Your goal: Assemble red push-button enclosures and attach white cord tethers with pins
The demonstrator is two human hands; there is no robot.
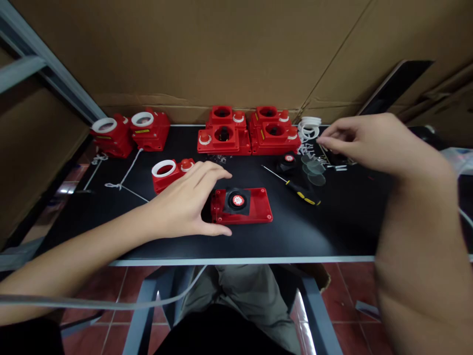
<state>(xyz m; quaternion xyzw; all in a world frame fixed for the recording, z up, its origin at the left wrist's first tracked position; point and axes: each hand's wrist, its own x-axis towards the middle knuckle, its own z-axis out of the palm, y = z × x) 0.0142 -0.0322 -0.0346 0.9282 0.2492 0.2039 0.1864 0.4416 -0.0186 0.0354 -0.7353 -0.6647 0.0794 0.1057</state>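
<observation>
My left hand (192, 202) is spread open around the left end of a red plastic box base (263, 207), thumb and fingers apart. Inside that base lies a round black part with a red-and-white label (238, 200) on a dark square sheet. Just behind the hand stands a red housing with a white ring (162, 170), partly covered by my fingers. At the back right, my right hand (358, 140) is pinched above a group of small parts; what its fingertips hold, if anything, I cannot make out. Clear discs (314, 167) and white rings (309, 127) lie beside it.
A yellow-and-black screwdriver (303, 193) lies right of the base, near another black round part (286, 162). Several red housings (244, 140) line the back, and two with white rings and cords (150, 130) stand far left. Cardboard (207, 54) closes off the rear.
</observation>
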